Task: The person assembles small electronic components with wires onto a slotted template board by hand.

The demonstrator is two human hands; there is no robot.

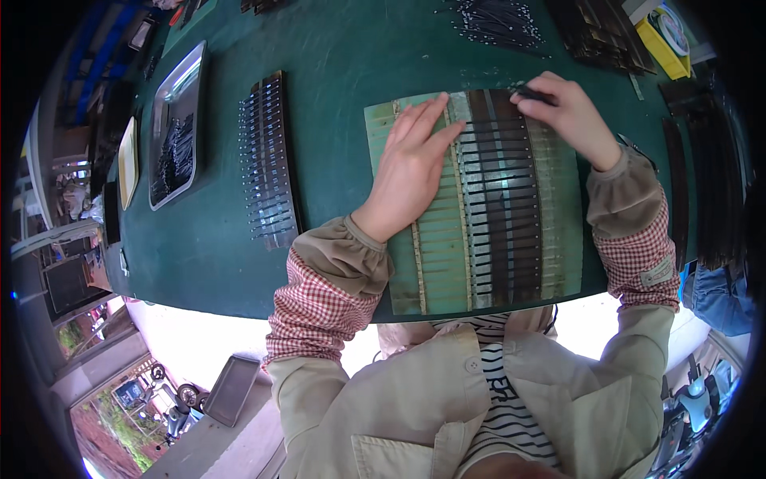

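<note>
A light green slotted board (pixel 443 255) lies on the dark green table (pixel 335 72) right in front of me. Several dark flat strips (pixel 503 199) lie side by side across its right half. My left hand (pixel 408 164) rests flat on the board's left part, fingers spread and pressing down. At the board's far right corner my right hand (pixel 568 113) pinches the end of a thin dark strip (pixel 533 95), level with the top row.
A second rack of dark strips (pixel 270 160) lies to the left. Further left sit a metal tray of small dark parts (pixel 177 128) and a tan pad (pixel 128 164). Loose strips (pixel 495 22), dark stacks (pixel 598 32) and a yellow box (pixel 666 36) line the far edge.
</note>
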